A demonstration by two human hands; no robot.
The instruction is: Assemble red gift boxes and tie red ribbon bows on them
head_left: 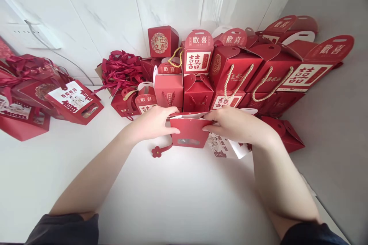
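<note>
A red paper gift box [189,132] stands upright on the white table, its top a little apart and a small clear window low on its front. My left hand [156,122] pinches its upper left edge, thumb in front and fingers behind. At the upper right edge, my right hand [225,124] grips the same box in a like way. A red strap with a flower-shaped end [156,152] lies on the table by the box's lower left corner. Printed white cards [230,147] lie partly under my right hand.
Several red gift boxes with rope handles [237,69] are stacked along the tiled wall. Dark red ribbons [123,67] are heaped to their left. More finished-looking red boxes [61,97] stand at the far left, below a wall socket with a cable [57,46]. A grey wall [330,122] bounds the right side.
</note>
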